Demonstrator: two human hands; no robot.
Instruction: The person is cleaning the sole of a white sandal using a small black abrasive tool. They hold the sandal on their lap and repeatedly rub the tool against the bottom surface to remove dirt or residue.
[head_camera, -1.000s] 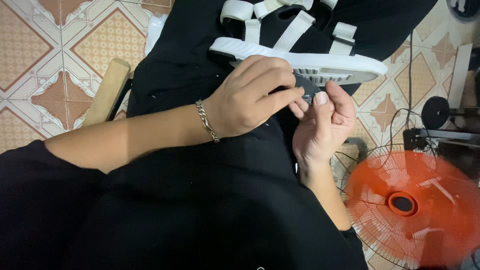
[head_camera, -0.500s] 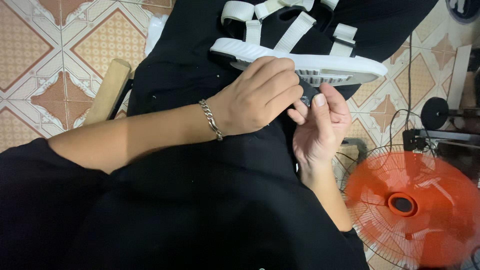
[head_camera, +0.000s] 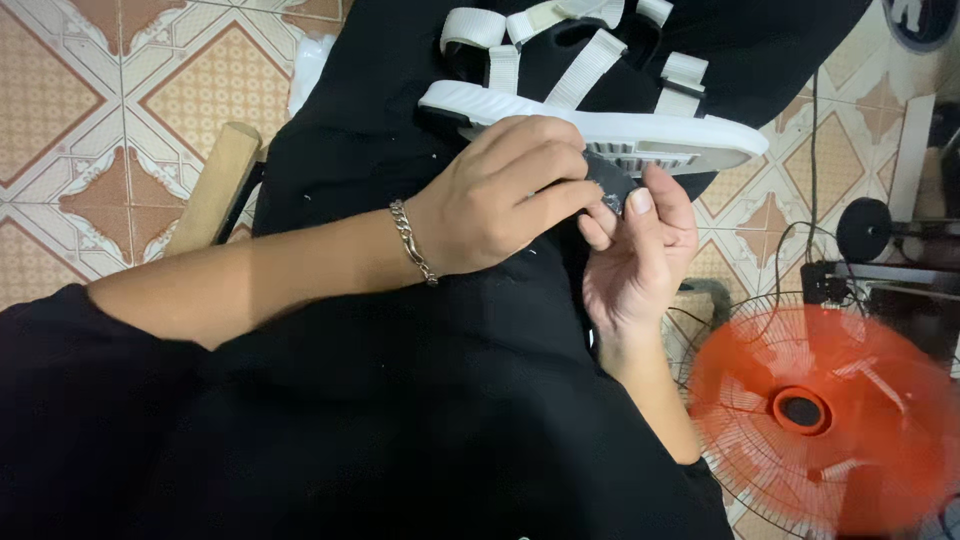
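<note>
Sandal (head_camera: 600, 130) on black-clothed lap, sole edge toward camera, white straps (head_camera: 590, 60) up and away. Left hand (head_camera: 500, 195), chain bracelet (head_camera: 412, 240) at wrist, fingers curled over a small dark scrap (head_camera: 612, 185) at the sole's near edge. Right hand (head_camera: 640, 255) palm up just beneath, thumb pressed on the same scrap; hands touching, both pinched on it. Probably light, foam sole springy but firm, straps limp; best gripped along the sole edge, not the straps. Scrap looks thin, easily dropped. Wooden handle (head_camera: 215, 185) on tiled floor (head_camera: 120, 100) at left, orange fan (head_camera: 810, 410) lower right.
</note>
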